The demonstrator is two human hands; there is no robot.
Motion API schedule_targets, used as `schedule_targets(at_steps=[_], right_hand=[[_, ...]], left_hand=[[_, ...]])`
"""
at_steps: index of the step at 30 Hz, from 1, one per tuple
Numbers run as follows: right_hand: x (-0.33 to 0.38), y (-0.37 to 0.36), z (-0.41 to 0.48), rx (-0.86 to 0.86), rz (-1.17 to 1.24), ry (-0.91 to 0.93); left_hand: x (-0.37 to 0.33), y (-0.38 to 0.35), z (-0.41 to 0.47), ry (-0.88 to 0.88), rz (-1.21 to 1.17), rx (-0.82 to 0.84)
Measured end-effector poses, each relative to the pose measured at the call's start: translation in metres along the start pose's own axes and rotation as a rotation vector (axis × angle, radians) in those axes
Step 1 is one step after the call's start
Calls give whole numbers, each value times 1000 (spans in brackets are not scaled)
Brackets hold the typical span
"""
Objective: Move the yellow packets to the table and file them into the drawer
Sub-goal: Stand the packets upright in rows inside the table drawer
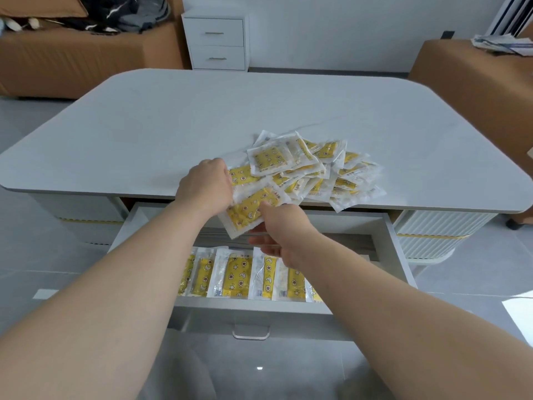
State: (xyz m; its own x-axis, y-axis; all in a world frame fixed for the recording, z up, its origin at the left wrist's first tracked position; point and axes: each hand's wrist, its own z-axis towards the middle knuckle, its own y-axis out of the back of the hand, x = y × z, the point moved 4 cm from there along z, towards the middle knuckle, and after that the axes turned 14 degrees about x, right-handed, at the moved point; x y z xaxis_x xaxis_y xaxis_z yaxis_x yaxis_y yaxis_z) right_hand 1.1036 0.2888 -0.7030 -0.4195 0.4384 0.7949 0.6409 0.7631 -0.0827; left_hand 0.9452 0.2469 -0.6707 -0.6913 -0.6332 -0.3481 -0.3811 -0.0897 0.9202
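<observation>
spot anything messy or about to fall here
The yellow packets on the table lie in a loose, crisscrossed heap, and a few at its right overhang the front edge above the open drawer. The filed row there stands orderly.

The left forearm (pixel 109 284) and the right forearm (pixel 389 301) are bare along all the length that shows. The left hand (pixel 206 187) and the right hand (pixel 284 235) are bare too. Low between the arms lie blurred grey shapes, perhaps trouser legs; it is unclear.
</observation>
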Motion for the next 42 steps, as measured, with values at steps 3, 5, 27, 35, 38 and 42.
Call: schedule_targets(at_steps=[3,5,27,35,38,42], right_hand=[[4,14,-3,-51,-133,78],[8,23,-9,-80,-175,117],[15,124,-44,17,-199,111],[3,158,-40,-14,-635,-44],[3,164,-40,-32,-1040,-81],[-9,167,-34,-22,-1501,-145]], left_hand=[[0,-3,4,1,-45,9],[-2,-7,5,8,-51,28],[-21,18,-22,-84,-313,-358],[-53,25,-49,-381,-433,-521],[-70,17,-59,-435,-526,-433],[-90,6,-73,-573,-517,-274]])
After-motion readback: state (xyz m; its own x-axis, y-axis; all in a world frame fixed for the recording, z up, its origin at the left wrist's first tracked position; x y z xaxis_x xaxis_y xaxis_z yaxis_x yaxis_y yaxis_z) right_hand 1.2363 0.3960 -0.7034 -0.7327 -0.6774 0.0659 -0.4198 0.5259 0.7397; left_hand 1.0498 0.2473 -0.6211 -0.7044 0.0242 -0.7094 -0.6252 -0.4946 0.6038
